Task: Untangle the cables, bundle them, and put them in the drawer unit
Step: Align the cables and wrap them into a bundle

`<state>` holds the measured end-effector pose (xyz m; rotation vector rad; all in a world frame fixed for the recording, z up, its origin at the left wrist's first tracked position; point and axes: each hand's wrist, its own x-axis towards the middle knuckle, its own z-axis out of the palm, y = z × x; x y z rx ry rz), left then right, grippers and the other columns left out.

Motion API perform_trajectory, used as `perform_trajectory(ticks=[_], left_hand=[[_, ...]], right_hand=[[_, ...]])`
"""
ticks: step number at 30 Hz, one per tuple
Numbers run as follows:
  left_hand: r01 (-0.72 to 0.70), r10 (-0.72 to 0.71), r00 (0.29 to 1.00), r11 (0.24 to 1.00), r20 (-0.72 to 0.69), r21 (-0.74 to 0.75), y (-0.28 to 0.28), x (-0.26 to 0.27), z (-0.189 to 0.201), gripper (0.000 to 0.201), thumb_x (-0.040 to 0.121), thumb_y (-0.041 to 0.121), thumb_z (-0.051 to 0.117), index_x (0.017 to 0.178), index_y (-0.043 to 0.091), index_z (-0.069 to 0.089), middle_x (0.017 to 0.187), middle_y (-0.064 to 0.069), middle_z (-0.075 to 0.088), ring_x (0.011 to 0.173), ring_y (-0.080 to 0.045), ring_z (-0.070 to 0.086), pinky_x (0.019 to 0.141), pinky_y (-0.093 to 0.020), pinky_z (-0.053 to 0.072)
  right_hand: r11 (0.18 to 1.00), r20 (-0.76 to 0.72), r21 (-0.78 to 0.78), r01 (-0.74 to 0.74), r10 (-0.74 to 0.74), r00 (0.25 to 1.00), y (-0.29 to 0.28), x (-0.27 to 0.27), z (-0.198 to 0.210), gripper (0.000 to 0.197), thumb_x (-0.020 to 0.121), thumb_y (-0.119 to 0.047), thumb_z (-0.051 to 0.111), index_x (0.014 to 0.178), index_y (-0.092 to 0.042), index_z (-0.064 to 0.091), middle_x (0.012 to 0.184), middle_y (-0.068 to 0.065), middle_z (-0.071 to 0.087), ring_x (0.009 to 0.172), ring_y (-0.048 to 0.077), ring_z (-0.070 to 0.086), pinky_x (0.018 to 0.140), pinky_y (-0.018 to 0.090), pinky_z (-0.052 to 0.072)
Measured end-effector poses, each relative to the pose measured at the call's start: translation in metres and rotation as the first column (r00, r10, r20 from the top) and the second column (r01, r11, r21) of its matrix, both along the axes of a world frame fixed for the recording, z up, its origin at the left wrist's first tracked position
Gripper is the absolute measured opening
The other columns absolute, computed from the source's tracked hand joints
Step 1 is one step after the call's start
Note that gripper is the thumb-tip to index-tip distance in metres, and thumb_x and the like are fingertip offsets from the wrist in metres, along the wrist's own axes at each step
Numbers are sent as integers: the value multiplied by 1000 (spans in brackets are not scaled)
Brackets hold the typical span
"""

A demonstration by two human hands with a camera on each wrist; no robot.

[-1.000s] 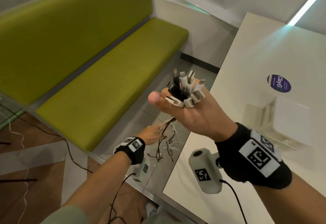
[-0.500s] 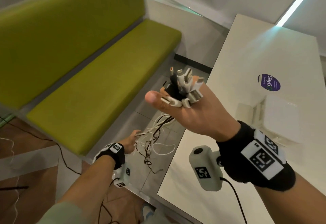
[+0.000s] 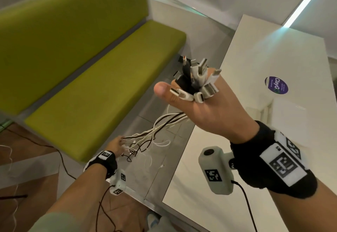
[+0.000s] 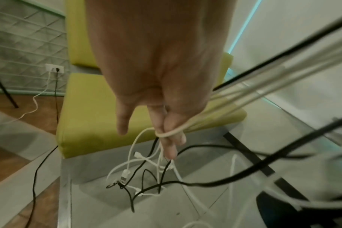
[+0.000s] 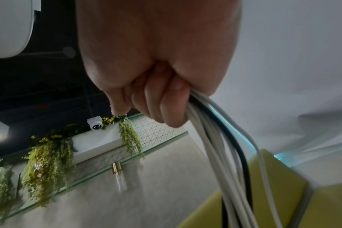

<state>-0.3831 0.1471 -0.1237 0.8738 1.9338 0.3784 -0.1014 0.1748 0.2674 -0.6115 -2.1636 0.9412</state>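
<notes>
Running taut from right hand [image 3: 198, 107], clenched on plug ends up top, cables [image 3: 160, 127] slanted down-left to left hand [image 3: 116, 146], fingers hooking strands nr floor; loose tails below

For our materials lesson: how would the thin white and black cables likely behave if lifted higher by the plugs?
Probably floppy: the thin white and black cables sag from the right hand. Likely light. Loose ends may snag; they cross below the left hand.

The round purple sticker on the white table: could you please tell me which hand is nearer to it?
Right. The right hand, gripping the cables' plug ends, is raised by the table edge, just left of the purple sticker. The left hand is low beside the green bench, clearly farther.
</notes>
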Motion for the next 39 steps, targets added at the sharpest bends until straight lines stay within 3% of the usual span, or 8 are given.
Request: perform_trajectory(ticks=[4, 7, 11, 15, 18, 26, 32, 39], left_hand=[[91, -84, 957, 996, -277, 14, -5, 9, 11, 54, 79, 7, 69, 129, 23, 55, 127, -5, 65, 116, -27, 59, 96, -43, 50], [183, -229, 907, 970, -353, -159, -5, 23, 19, 104, 67, 26, 85, 148, 35, 20, 141, -7, 50, 136, -30, 36, 106, -54, 31], [204, -220, 965, 972, -143, -118, -2, 27, 21, 148, 46, 23, 96, 150, 31, -10, 148, -18, 39, 138, -38, 32, 110, -56, 29], [105, -104, 994, 994, -31, 21, -6, 25, 21, 78, 80, 4, 73, 143, 14, 29, 137, -8, 50, 125, -33, 49, 102, -42, 42], [-2, 0, 995, 1000, -98, -27, -9, 25, 24, 24, 93, 21, 62, 108, 4, 65, 107, -15, 68, 96, -34, 62, 80, -37, 48], [-226, 258, 957, 950, 133, -217, -14, 32, 21, 46, 100, 42, 42, 114, 0, 53, 106, -25, 67, 86, -41, 66, 74, -46, 57], [107, -135, 988, 951, -79, -289, -5, 42, 24, 64, 98, 56, 33, 132, 6, 54, 138, -19, 51, 124, -34, 50, 102, -37, 38], [-48, 46, 999, 991, -23, -126, -8, 39, 4, 63, 92, 24, 63, 136, 1, 24, 138, -23, 42, 118, -32, 48, 96, -36, 40]], right_hand=[[1000, -8, 19, -11, 11, 1000, 2, 4, 7, 57, 90, -17, 64, 56, -38, 25, 47, -18, 34, 49, -1, 30, 52, 2, 28], [1000, 3, 16, -22, 22, 1000, 3, 4, 4, 56, 90, -14, 64, 58, -38, 25, 48, -18, 35, 50, -3, 31, 53, 2, 28], [1000, 20, 21, -20, 19, 1000, 5, 5, 2, 53, 89, -17, 65, 58, -41, 30, 51, -26, 43, 53, -6, 36, 57, 1, 31], [996, 40, 89, 4, -7, 999, 7, 10, 6, 55, 90, -15, 64, 57, -39, 26, 51, -21, 37, 54, -8, 35, 56, -1, 29], [998, 18, 59, 14, -15, 1000, 8, 14, 7, 54, 90, -17, 65, 57, -38, 28, 49, -21, 40, 50, -7, 36, 53, 0, 29], [992, 8, 129, 13, -14, 1000, 9, 9, 5, 57, 88, -13, 67, 59, -43, 27, 47, -27, 38, 51, -15, 41, 54, -5, 28], [986, 35, 146, 78, -84, 996, 13, -1, -1, 50, 90, -24, 64, 60, -40, 27, 51, -19, 33, 54, -2, 41, 53, 8, 33], [996, 14, 48, 74, -75, 997, 14, 15, 2, 31, 86, -24, 65, 72, -39, 41, 65, -24, 45, 66, -14, 51, 64, 0, 40]])
